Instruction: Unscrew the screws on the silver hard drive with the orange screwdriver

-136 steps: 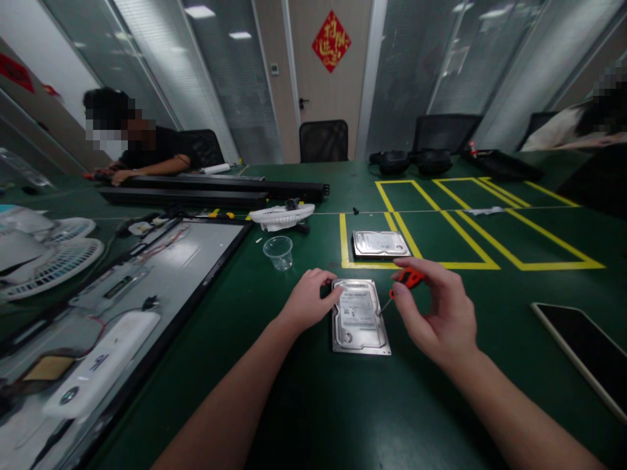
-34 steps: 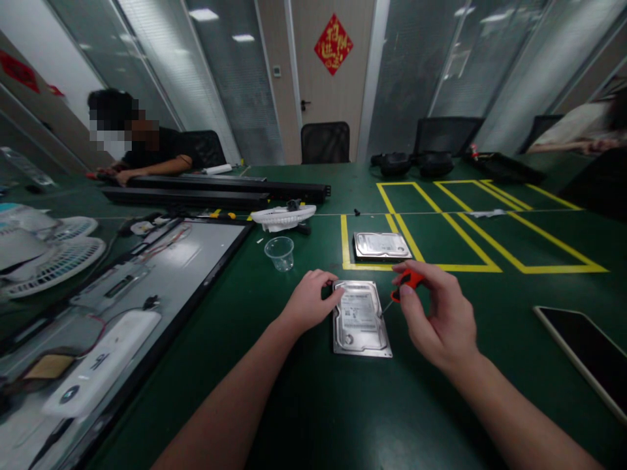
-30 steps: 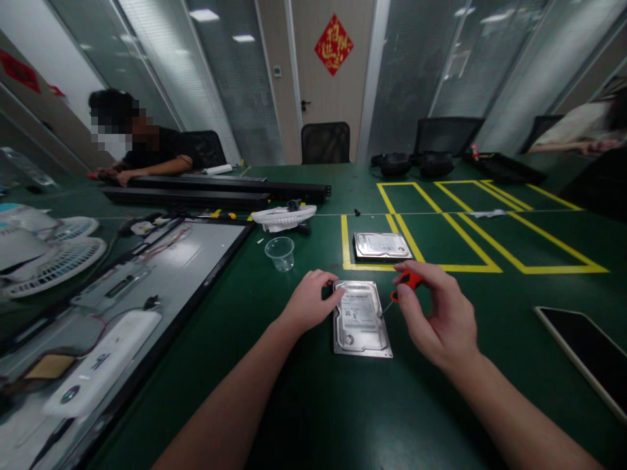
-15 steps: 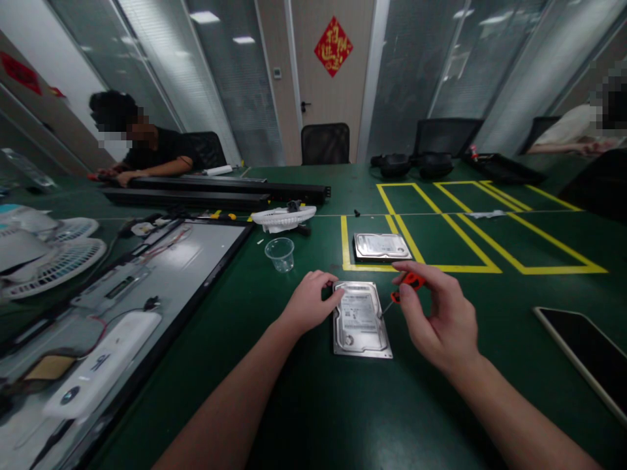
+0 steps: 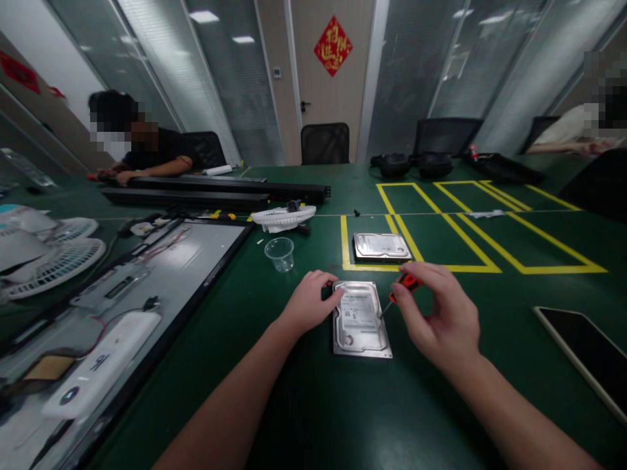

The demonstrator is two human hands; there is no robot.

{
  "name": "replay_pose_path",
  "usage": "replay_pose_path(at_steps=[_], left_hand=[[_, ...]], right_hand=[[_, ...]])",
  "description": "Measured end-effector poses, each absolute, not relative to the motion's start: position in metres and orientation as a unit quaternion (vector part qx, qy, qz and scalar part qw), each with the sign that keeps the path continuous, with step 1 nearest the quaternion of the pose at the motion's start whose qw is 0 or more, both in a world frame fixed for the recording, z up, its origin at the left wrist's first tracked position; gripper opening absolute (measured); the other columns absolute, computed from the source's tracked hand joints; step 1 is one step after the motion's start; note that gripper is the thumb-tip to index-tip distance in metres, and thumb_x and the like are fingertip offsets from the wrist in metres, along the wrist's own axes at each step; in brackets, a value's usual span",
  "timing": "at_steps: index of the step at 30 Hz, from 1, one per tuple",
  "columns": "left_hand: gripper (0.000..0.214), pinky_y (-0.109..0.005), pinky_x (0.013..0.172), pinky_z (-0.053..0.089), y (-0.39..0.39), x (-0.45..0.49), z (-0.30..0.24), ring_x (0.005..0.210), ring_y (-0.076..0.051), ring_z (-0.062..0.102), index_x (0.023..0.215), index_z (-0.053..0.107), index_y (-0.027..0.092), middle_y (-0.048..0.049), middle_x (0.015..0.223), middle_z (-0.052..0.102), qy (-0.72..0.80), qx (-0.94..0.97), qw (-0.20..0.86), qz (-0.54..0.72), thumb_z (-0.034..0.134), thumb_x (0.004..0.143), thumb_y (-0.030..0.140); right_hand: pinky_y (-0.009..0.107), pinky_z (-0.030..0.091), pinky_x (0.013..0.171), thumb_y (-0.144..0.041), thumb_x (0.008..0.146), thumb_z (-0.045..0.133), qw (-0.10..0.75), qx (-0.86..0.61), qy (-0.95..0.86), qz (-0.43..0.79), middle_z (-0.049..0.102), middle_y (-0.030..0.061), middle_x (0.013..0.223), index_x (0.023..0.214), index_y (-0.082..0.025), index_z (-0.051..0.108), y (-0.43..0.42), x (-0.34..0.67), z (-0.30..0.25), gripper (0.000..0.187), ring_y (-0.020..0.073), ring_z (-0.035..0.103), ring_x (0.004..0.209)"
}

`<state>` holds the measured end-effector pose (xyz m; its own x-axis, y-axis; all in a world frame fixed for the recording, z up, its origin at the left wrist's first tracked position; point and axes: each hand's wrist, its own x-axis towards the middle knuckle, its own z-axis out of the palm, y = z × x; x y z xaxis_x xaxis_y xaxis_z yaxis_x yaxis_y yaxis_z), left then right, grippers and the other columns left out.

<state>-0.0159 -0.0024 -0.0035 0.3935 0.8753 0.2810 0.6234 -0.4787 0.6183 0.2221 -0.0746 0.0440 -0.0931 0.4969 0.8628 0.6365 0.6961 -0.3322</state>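
Note:
A silver hard drive [image 5: 360,326] lies flat on the green table, its labelled face up. Gripping its upper left corner is my left hand [image 5: 309,301], the thumb over the top face and the fingers at the far edge. My right hand [image 5: 441,310] pinches a small red and black screwdriver [image 5: 407,282] between thumb and fingers. The thin shaft slants down to the left, with its tip at the drive's right edge. What the tip rests on is too small to make out. Behind, a second hard drive [image 5: 382,245] lies inside a yellow-taped box.
A clear plastic cup [image 5: 280,253] and a white plastic part [image 5: 284,217] stand beyond my left hand. An opened display panel [image 5: 196,261] fills the left side. A phone [image 5: 588,352] lies at right. Long black bars [image 5: 215,196] lie before a person at the far left.
My right fingers have shifted on the screwdriver's handle, which has turned slightly. My left hand and the hard drive keep their place.

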Motion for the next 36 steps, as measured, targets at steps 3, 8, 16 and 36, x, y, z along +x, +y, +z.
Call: replay_pose_path(at_steps=[3, 8, 16, 36], left_hand=[[0.022, -0.040, 0.089, 0.050, -0.002, -0.016, -0.004, 0.099, -0.024, 0.062, 0.109, 0.073, 0.018, -0.0066, 0.101, 0.069, 0.462, 0.807, 0.213, 0.300, 0.066, 0.096, 0.034], [0.023, -0.040, 0.089, 0.050, -0.002, -0.016, -0.005, 0.099, -0.024, 0.062, 0.110, 0.072, 0.018, -0.0064, 0.102, 0.069, 0.461, 0.808, 0.214, 0.299, 0.065, 0.097, 0.035], [0.023, -0.039, 0.089, 0.050, -0.001, -0.017, -0.005, 0.099, -0.024, 0.062, 0.110, 0.072, 0.019, -0.0065, 0.103, 0.069, 0.462, 0.807, 0.216, 0.299, 0.065, 0.097, 0.035], [0.021, -0.039, 0.088, 0.051, -0.001, -0.016, -0.005, 0.099, -0.024, 0.062, 0.109, 0.073, 0.020, -0.0067, 0.102, 0.070, 0.463, 0.808, 0.212, 0.297, 0.065, 0.096, 0.035]], right_hand=[[0.044, 0.058, 0.099, -0.004, 0.085, 0.071, 0.553, -0.390, -0.735, -0.037, 0.071, 0.0105, 0.124, 0.138, -0.022, 0.060, -0.077, 0.222, 0.043, 0.057, 0.0249, 0.071, 0.109], [0.046, 0.059, 0.099, -0.006, 0.088, 0.067, 0.556, -0.409, -0.723, -0.011, 0.069, 0.0105, 0.131, 0.142, -0.023, 0.057, -0.078, 0.223, 0.039, 0.057, 0.0242, 0.074, 0.105], [0.049, 0.062, 0.093, -0.010, 0.089, 0.067, 0.565, -0.425, -0.707, 0.025, 0.067, 0.0119, 0.134, 0.144, -0.026, 0.054, -0.078, 0.224, 0.032, 0.059, 0.0285, 0.072, 0.111], [0.044, 0.058, 0.097, -0.006, 0.085, 0.072, 0.550, -0.396, -0.735, -0.029, 0.070, 0.0101, 0.122, 0.139, -0.023, 0.057, -0.076, 0.223, 0.040, 0.059, 0.0248, 0.071, 0.108]])
